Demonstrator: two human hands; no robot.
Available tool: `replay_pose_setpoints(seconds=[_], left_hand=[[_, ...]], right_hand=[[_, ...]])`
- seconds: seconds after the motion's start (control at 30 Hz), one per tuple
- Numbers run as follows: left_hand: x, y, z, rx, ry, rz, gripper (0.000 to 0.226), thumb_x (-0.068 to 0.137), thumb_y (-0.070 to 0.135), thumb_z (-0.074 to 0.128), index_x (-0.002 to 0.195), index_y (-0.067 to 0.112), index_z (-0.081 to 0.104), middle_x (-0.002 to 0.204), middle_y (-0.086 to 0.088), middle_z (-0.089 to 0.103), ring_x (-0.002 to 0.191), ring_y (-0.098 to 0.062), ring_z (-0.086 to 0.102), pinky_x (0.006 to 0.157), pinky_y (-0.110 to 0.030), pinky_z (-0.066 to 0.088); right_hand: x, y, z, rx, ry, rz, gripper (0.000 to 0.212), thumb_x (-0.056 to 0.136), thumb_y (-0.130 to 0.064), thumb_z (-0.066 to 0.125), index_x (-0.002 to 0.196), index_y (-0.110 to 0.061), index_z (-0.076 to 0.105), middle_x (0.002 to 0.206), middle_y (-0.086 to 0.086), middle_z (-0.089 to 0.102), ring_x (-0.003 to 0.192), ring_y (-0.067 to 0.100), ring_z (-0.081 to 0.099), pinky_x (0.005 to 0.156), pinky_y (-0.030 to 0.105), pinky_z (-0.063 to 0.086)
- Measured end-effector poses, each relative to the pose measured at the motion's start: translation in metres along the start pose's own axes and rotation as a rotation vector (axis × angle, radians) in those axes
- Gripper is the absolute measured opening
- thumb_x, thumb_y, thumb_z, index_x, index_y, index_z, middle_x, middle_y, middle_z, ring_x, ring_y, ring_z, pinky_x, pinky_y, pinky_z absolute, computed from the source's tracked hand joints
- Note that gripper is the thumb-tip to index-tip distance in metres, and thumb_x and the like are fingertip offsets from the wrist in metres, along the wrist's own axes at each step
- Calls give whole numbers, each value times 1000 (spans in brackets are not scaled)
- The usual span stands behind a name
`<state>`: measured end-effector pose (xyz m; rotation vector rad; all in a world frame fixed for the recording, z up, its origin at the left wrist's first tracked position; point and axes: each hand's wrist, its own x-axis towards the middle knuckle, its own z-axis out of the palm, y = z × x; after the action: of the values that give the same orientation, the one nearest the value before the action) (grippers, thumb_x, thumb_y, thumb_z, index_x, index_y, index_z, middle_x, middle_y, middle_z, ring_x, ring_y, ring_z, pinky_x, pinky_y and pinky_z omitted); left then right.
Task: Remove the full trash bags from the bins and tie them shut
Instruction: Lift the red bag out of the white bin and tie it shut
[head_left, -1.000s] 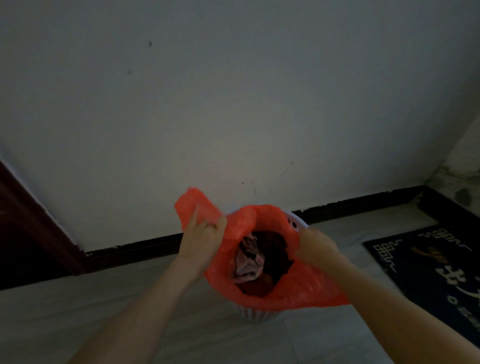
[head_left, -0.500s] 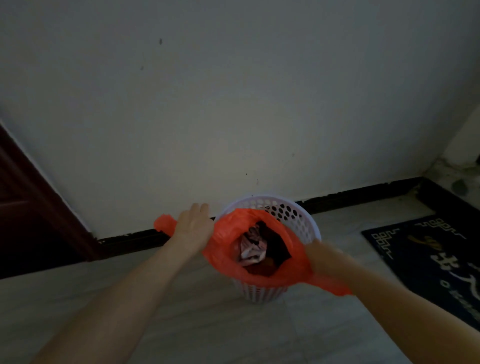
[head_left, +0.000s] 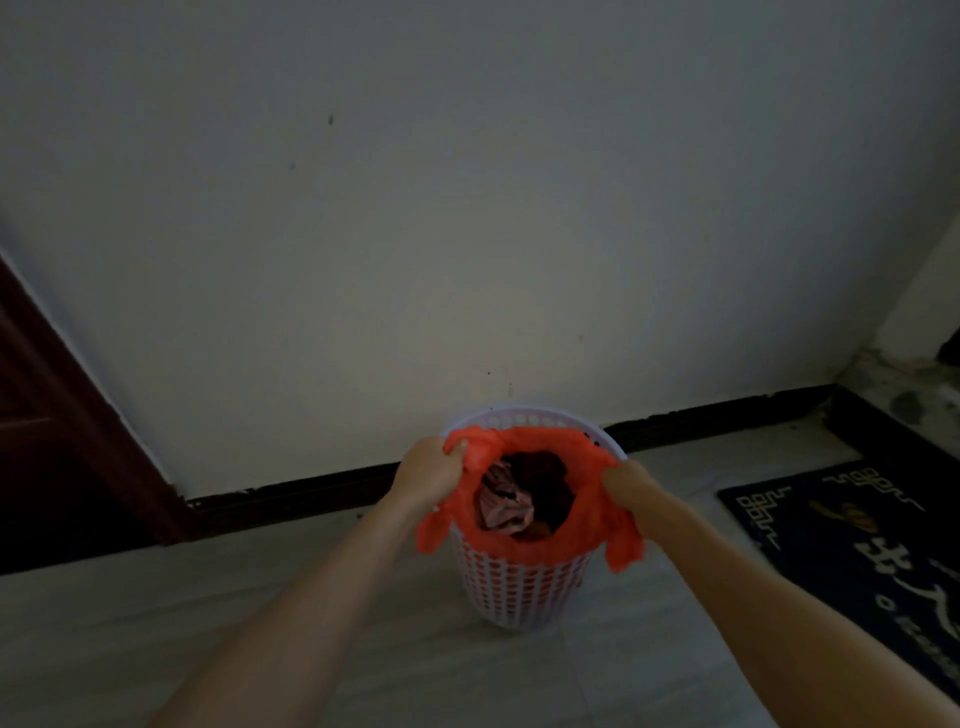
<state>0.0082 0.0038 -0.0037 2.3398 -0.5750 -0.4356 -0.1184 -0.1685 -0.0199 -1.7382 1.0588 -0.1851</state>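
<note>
An orange trash bag (head_left: 524, 439) sits inside a white perforated plastic bin (head_left: 519, 587) on the floor by the wall. Its mouth gapes, and crumpled pinkish and dark waste (head_left: 506, 501) shows inside. My left hand (head_left: 431, 470) grips the bunched left edge of the bag at the bin's rim. On the opposite side, my right hand (head_left: 631, 486) grips the right edge; a loose orange flap hangs below each hand over the bin's outer wall.
The bin stands against a pale wall with a black skirting board (head_left: 291, 499). A dark wooden door frame (head_left: 62, 415) is at the left. A dark blue patterned mat (head_left: 852, 540) lies on the grey tiled floor at the right.
The bag's edges, spread wide over the rim before, are now gathered into both fists and pulled inward. More of the bin's wall shows. The view has shifted right.
</note>
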Motion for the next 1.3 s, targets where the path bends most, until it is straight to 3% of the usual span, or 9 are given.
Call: replay_pose_setpoints(seconds=[0.07, 0.13, 0.27, 0.33, 0.47, 0.63, 0.8, 1.0, 1.3], left_hand=[[3, 3, -1, -128, 9, -119, 41, 97, 23, 35, 114, -7, 56, 121, -27, 58, 112, -35, 56, 86, -34, 44], [3, 1, 1, -375, -69, -237, 39, 98, 18, 33, 125, -8, 47, 129, -28, 51, 118, -37, 51, 97, -39, 44], [-2, -3, 2, -708, -120, -327, 32, 96, 4, 37, 126, -7, 43, 127, -29, 51, 109, -36, 55, 83, -46, 44], [-2, -4, 4, -642, -92, -223, 30, 95, 2, 37, 123, -2, 48, 125, -28, 53, 99, -29, 55, 84, -41, 46], [-7, 5, 9, -456, 4, -28, 22, 92, 11, 49, 106, 0, 62, 111, -24, 63, 93, -26, 59, 80, -33, 46], [-1, 23, -1, -358, 166, 108, 21, 91, 17, 50, 95, -1, 62, 102, -21, 65, 98, -31, 60, 81, -31, 43], [1, 37, -21, -297, 256, 173, 18, 91, 15, 50, 94, 2, 61, 102, -17, 65, 97, -29, 59, 85, -32, 44], [6, 43, -41, -444, 447, 190, 19, 91, 15, 49, 96, 2, 62, 100, -18, 65, 94, -27, 59, 86, -35, 45], [0, 36, -36, -610, 342, 162, 12, 92, 14, 49, 90, 10, 60, 87, -8, 59, 81, -18, 55, 70, -27, 41]], right_hand=[[1, -13, -6, 131, 5, 22, 17, 88, 8, 38, 89, -3, 51, 62, 10, 49, 47, 22, 51, 30, 17, 41], [2, -21, -11, 151, -41, 64, 14, 89, 1, 44, 98, 6, 53, 74, 23, 59, 58, 30, 56, 48, 31, 52], [1, -24, -13, 268, -57, 88, 25, 83, 3, 51, 106, 14, 53, 76, 24, 58, 46, 25, 57, 47, 32, 49], [0, -21, -10, 234, -18, 50, 9, 81, 9, 51, 87, 6, 57, 70, 18, 55, 54, 28, 54, 56, 37, 49], [7, -19, -6, 112, 54, -97, 28, 85, 1, 54, 59, -8, 52, 61, 9, 53, 62, 22, 52, 57, 27, 46], [9, -44, -8, -9, 171, -267, 24, 92, -13, 47, 99, 7, 58, 101, 24, 62, 95, 31, 57, 70, 28, 36], [2, -66, -12, -102, 140, -416, 19, 91, -4, 45, 82, 2, 60, 91, 23, 61, 79, 24, 54, 59, 20, 31], [5, -69, -23, 25, 318, -455, 22, 94, -8, 43, 100, 9, 55, 98, 24, 60, 90, 28, 54, 63, 24, 30], [2, -53, -23, -2, 195, -419, 26, 97, -16, 37, 106, 2, 53, 93, 10, 53, 90, 22, 52, 75, 27, 38]])
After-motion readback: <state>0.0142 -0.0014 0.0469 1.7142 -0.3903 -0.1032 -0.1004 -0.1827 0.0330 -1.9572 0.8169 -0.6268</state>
